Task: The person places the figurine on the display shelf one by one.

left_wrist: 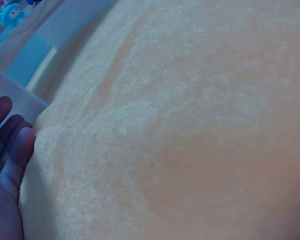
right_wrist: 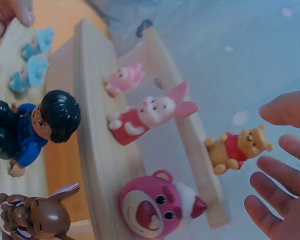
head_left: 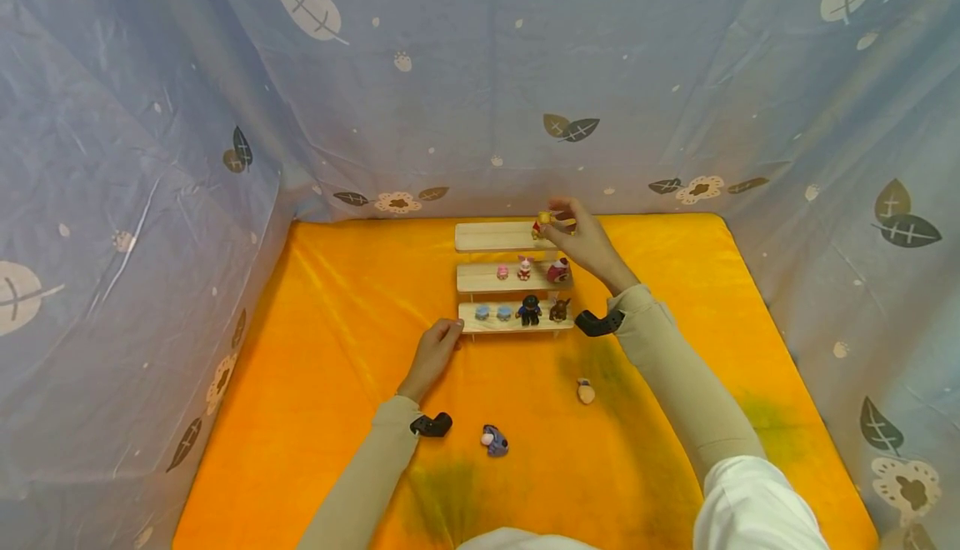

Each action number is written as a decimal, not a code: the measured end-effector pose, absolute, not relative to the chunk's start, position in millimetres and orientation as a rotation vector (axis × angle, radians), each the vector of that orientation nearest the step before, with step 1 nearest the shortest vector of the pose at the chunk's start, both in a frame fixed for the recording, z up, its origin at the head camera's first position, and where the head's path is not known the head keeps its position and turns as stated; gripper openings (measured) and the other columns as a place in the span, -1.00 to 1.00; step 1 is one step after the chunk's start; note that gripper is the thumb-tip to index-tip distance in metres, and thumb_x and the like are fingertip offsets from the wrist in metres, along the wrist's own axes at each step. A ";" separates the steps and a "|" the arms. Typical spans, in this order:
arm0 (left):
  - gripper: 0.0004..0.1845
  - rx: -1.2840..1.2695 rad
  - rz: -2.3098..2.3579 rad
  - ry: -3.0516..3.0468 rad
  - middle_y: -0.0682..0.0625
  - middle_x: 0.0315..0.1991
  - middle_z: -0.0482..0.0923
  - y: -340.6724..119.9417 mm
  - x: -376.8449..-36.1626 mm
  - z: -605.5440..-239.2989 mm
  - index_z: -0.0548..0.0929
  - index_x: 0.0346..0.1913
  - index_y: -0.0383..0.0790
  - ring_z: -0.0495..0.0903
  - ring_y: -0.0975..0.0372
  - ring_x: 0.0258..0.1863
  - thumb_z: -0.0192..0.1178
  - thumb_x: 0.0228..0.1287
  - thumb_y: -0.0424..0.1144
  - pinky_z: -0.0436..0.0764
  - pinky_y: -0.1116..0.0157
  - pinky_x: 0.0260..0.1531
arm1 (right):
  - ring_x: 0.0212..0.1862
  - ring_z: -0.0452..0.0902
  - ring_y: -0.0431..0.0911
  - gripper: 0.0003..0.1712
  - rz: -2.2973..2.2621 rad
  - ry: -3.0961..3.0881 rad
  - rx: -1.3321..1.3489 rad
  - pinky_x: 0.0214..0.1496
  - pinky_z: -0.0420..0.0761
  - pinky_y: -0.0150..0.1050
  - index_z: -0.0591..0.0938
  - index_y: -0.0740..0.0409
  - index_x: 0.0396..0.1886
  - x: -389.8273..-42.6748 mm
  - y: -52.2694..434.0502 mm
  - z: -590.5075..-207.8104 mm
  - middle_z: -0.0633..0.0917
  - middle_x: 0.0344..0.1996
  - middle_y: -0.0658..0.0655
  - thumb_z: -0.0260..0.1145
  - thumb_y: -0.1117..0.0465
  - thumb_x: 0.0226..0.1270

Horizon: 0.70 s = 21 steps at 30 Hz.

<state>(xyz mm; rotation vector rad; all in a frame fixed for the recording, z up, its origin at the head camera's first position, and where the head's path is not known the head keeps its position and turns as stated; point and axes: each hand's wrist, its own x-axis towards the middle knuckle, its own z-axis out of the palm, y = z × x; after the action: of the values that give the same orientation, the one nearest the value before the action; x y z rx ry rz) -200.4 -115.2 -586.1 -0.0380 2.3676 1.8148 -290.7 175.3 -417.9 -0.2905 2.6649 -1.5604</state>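
- A small yellow bear figurine in a red shirt [right_wrist: 237, 148] stands on the top step of a three-tier pale wooden display shelf [head_left: 491, 236], at that step's right end.
- The right hand [right_wrist: 280, 170] is just beside the bear, fingers spread and relaxed, gripping nothing; a gap shows between fingertips and bear.
- The left hand [head_left: 435, 354] rests with straight fingers against the shelf's lowest step at its left end, on the orange cloth-covered bench [head_left: 337, 350].
- On the middle step stand a pink piglet figurine [right_wrist: 150, 114] and a pink bear head [right_wrist: 152, 205]; below, a dark-haired figure in blue [right_wrist: 37, 127].
- Two small figures lie loose on the cloth, well apart from both hands: a blue-grey one [head_left: 494, 440] and a cream one [head_left: 585, 391].
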 end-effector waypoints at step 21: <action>-0.54 -0.020 1.792 2.381 -0.11 -0.27 0.61 -116.9 -200.4 -586.6 0.66 -0.06 -0.22 0.52 0.17 -0.32 0.06 0.53 0.15 0.49 0.26 -0.16 | 0.16 0.47 0.03 -0.52 -1.737 2.793 -0.378 0.23 0.46 -0.06 0.47 0.15 0.34 -218.5 185.4 -394.4 0.53 0.25 0.20 0.24 0.10 0.53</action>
<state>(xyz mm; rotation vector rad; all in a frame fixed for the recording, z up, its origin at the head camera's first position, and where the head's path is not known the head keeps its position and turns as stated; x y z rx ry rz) -200.4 -116.9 -586.6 -0.0200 2.3814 1.7921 -218.5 185.4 -394.4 -0.3777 2.7927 -1.7367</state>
